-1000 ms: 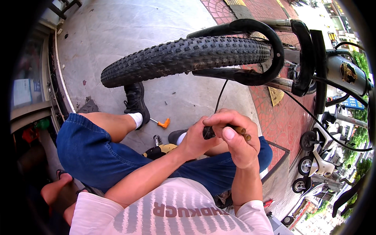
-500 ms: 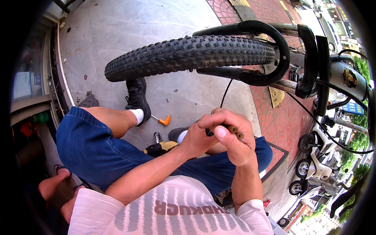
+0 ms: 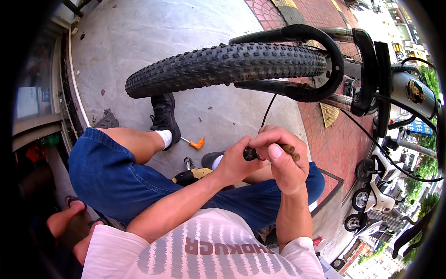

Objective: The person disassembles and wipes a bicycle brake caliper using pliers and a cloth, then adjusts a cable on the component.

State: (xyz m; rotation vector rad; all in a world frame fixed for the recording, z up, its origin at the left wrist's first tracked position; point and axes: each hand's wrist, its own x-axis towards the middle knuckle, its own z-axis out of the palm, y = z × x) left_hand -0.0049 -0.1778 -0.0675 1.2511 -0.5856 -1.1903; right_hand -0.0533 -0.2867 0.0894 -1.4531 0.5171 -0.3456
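Observation:
Both my hands meet in front of my lap, below a bicycle's front wheel. My right hand (image 3: 289, 169) is closed around a pair of pliers (image 3: 291, 152). Only its two brownish handle ends stick out past the thumb; the jaws are hidden. Close against it, my left hand (image 3: 234, 162) is closed with its fingertips on a small black part (image 3: 251, 154), mostly covered by the fingers. A thin black cable (image 3: 268, 111) drops from the bicycle fork (image 3: 297, 90) toward my hands; its lower end is hidden behind them. Above lies the knobby tyre (image 3: 223, 64).
An orange-handled screwdriver (image 3: 197, 143) lies on the grey tiled floor (image 3: 139, 28) near my black shoe (image 3: 163, 120). A yellow-and-black tool (image 3: 193, 175) is partly hidden by my left forearm. Another person's feet (image 3: 69, 216) show at lower left. Parked scooters (image 3: 371, 195) stand at right.
Both hands have shifted slightly to the right, and the right hand has turned a little. More of the black part now shows between them. The pliers' handle ends stick out farther right.

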